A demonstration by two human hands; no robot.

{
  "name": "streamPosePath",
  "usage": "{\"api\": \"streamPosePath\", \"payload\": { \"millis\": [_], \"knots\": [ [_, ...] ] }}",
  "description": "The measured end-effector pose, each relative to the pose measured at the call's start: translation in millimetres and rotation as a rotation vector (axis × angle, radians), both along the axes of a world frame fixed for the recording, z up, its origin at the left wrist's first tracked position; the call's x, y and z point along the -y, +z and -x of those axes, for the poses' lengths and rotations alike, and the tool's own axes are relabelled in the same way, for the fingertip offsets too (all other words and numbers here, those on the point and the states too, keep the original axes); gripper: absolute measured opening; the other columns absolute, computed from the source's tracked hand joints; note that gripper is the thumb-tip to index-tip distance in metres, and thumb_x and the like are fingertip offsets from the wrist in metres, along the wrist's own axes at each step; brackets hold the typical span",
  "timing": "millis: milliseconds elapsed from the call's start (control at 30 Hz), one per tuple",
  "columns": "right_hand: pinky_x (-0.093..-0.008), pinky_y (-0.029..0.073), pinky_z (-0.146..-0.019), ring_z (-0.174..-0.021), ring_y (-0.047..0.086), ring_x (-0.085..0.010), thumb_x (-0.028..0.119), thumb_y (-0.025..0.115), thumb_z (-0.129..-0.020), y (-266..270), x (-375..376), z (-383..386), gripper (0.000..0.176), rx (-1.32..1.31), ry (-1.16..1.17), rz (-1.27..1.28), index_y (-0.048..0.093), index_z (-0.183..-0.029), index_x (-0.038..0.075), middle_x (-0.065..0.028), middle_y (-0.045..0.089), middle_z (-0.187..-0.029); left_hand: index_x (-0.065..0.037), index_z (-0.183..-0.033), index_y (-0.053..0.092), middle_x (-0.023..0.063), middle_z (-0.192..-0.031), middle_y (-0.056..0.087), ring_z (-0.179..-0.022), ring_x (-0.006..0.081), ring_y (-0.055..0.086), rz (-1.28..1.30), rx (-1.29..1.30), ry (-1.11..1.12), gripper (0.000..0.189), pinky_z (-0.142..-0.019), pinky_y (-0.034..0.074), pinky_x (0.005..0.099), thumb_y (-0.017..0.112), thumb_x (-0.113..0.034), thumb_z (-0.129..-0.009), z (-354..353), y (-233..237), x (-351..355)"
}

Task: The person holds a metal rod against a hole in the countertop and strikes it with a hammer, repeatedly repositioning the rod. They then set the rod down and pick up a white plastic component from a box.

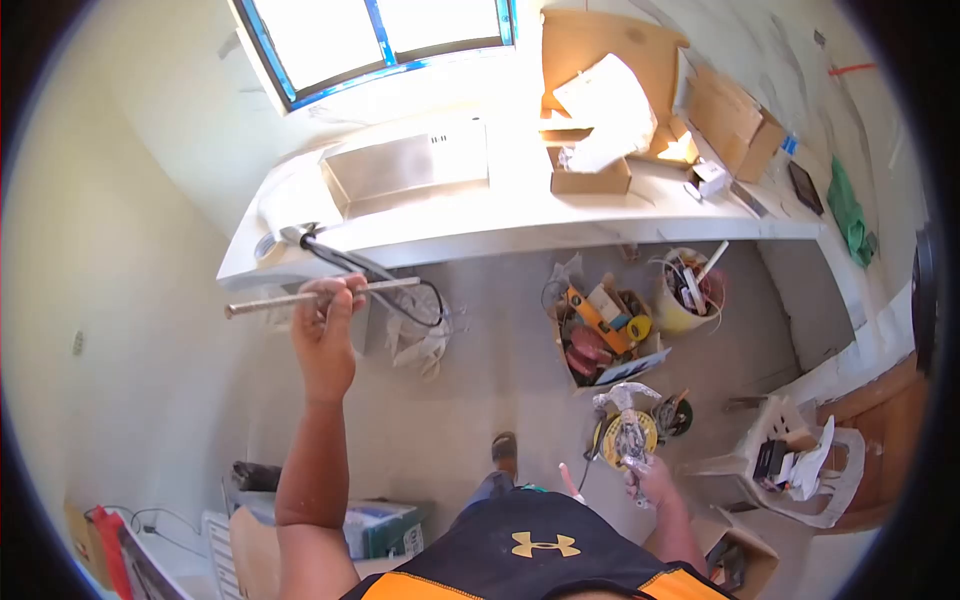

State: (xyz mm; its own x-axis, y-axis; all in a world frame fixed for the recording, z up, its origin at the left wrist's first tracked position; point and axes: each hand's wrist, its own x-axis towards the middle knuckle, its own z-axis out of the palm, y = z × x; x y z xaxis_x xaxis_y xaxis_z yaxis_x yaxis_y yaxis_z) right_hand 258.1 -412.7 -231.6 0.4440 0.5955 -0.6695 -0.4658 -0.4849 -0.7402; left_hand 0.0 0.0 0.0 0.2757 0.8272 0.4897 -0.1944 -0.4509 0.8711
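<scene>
My left hand [330, 300] is raised in front of the counter's left part, its fingers closed around a long, thin metal chisel [262, 304]. The chisel lies nearly level, sticking out on both sides of the hand. Low on the right, my right hand [654, 480] grips the handle of a claw hammer [628, 394], whose head points up and away from me. Behind the hammer, a round yellow object [645, 432] on the floor is partly hidden. Dark hoses [375, 268] hang from the counter edge close behind the chisel.
A white counter [520, 232] with a steel sink [405, 165] runs under the window. Cardboard boxes [590, 180] stand on its right part. On the floor are a tool box [600, 335], a bucket [688, 290] and, at right, a white plastic chair [845, 480].
</scene>
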Motion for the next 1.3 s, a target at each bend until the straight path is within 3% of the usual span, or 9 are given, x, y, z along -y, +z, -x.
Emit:
{"api": "streamPosePath", "payload": {
  "millis": [67, 100, 167, 233, 367, 500, 633, 933, 1300],
  "knots": [
    [-0.0296, 0.041, -0.042, -0.045, 0.049, -0.0145, 0.019, 0.061, -0.090, 44.7, 7.3, 6.0, 0.019, -0.007, -0.030, -0.048, 0.049, -0.097, 0.006, -0.0033, 0.049, -0.058, -0.003, -0.101, 0.054, 0.0126, -0.104, 0.064, -0.097, 0.0163, 0.061, -0.052, 0.078, -0.012, 0.007, -0.082, 0.050, 0.0296, 0.053, -0.004, -0.094, -26.6, 18.3, 1.6],
    [-0.0294, 0.040, -0.041, -0.045, 0.049, -0.0147, 0.021, 0.062, -0.087, 56.5, -94.4, -19.8, 0.018, -0.015, -0.085, -0.147, 0.053, -0.097, 0.008, -0.0033, 0.049, -0.059, -0.001, -0.102, 0.055, 0.0123, -0.102, 0.064, -0.097, 0.0170, 0.062, -0.072, 0.114, -0.022, 0.009, -0.082, 0.050, 0.0297, 0.054, -0.004, -0.093, -69.7, 33.0, -104.5],
    [-0.0294, 0.040, -0.041, -0.046, 0.049, -0.0155, 0.021, 0.065, -0.085, 78.7, -119.5, -31.8, 0.022, -0.012, -0.113, -0.270, 0.053, -0.096, 0.006, -0.0046, 0.049, -0.059, -0.002, -0.102, 0.054, 0.0118, -0.101, 0.064, -0.095, 0.0181, 0.062, -0.103, 0.136, -0.010, 0.010, -0.083, 0.052, 0.0310, 0.054, -0.004, -0.092, -115.3, 42.6, -155.3],
    [-0.0285, 0.041, -0.042, -0.046, 0.050, -0.0144, 0.019, 0.065, -0.083, 107.3, -149.8, -50.8, 0.023, 0.030, -0.114, -0.342, 0.054, -0.095, 0.003, -0.0044, 0.050, -0.059, -0.001, -0.101, 0.055, 0.0114, -0.101, 0.064, -0.089, 0.0158, 0.062, -0.175, 0.149, -0.024, 0.010, -0.083, 0.052, 0.0295, 0.056, -0.003, -0.091, -163.5, 40.6, -210.3],
    [-0.0265, 0.044, -0.044, -0.046, 0.050, -0.0132, 0.018, 0.068, -0.078, 145.9, -221.4, -82.3, 0.026, 0.167, -0.178, -0.490, 0.056, -0.090, -0.001, -0.0051, 0.053, -0.060, -0.001, -0.098, 0.057, 0.0106, -0.093, 0.065, -0.097, 0.0182, 0.063, -0.194, 0.100, -0.075, 0.007, -0.085, 0.047, 0.0282, 0.057, -0.003, -0.091, -246.7, 22.9, -302.6],
    [-0.0248, 0.043, -0.044, -0.047, 0.050, -0.0122, 0.017, 0.066, -0.078, 176.9, -314.2, -131.7, 0.033, 0.402, -0.189, -0.574, 0.053, -0.101, -0.002, -0.0058, 0.053, -0.060, -0.002, -0.098, 0.058, 0.0098, -0.092, 0.067, -0.095, 0.0164, 0.063, -0.245, -0.029, 0.000, 0.009, -0.084, 0.047, 0.0282, 0.059, -0.008, -0.092, -314.4, 5.9, -372.9],
    [-0.0241, 0.041, -0.044, -0.048, 0.050, -0.0106, 0.011, 0.063, -0.079, 179.9, -403.3, -181.5, 0.031, 0.366, -0.146, -0.593, 0.051, -0.104, -0.003, -0.0059, 0.053, -0.060, -0.002, -0.097, 0.059, 0.0114, -0.091, 0.068, -0.092, 0.0160, 0.064, -0.128, -0.038, -0.031, 0.010, -0.082, 0.048, 0.0281, 0.060, -0.010, -0.092, -368.5, -6.7, -441.6],
    [-0.0247, 0.040, -0.043, -0.045, 0.049, -0.0127, 0.015, 0.067, -0.078, 197.6, -501.2, -204.8, 0.035, 0.421, -0.190, -0.535, 0.053, -0.104, -0.003, -0.0058, 0.051, -0.057, -0.006, -0.096, 0.059, 0.0081, -0.083, 0.067, -0.078, 0.0139, 0.064, -0.178, -0.231, -0.092, 0.007, -0.074, 0.049, 0.0277, 0.062, -0.010, -0.090, -428.6, -44.9, -539.1],
    [-0.0237, 0.038, -0.040, -0.043, 0.048, -0.0129, 0.020, 0.071, -0.079, 201.2, -559.0, -200.7, 0.041, 0.411, -0.225, -0.456, 0.052, -0.104, -0.005, -0.0060, 0.052, -0.056, -0.003, -0.098, 0.056, 0.0085, -0.091, 0.068, -0.090, 0.0131, 0.065, -0.087, -0.250, -0.354, 0.006, -0.078, 0.049, 0.0255, 0.058, -0.006, -0.093, -446.0, -81.9, -585.2]
  ]
}}
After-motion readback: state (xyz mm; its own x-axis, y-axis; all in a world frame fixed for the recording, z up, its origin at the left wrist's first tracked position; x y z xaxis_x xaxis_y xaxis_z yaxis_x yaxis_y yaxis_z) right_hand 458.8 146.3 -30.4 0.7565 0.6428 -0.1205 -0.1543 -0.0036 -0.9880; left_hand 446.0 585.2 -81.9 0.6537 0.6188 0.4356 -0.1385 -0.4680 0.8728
